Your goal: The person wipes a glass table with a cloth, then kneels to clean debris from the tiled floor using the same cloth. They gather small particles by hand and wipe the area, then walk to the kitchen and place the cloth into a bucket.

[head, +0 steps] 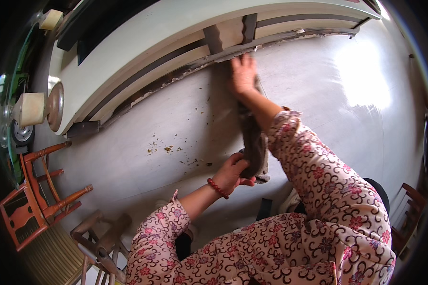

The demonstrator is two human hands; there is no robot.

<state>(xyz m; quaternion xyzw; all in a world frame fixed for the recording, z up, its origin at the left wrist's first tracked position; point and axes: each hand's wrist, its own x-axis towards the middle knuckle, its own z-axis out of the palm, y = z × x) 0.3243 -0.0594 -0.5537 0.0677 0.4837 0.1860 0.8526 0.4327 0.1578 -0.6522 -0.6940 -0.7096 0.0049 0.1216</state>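
A dark, grey-brown cloth item (254, 148), perhaps a shoe or folded garment, hangs lengthwise between my two hands above the pale floor. My left hand (232, 172), with a red bead bracelet at the wrist, grips its near end. At the far end my right hand (244, 73) lies flat on or beside it with fingers spread, slightly blurred, close to the lower edge of a white piece of furniture (185, 34). What lies under the right palm is hidden. Brown crumbs (168, 149) are scattered on the floor left of the cloth.
The white furniture's worn lower edge runs across the far side. At the left are a reddish wooden chair (39, 188) and a glass panel with pale square blocks (30, 108). A brown wooden frame (101, 242) stands at lower left, another wooden chair (410, 210) at right.
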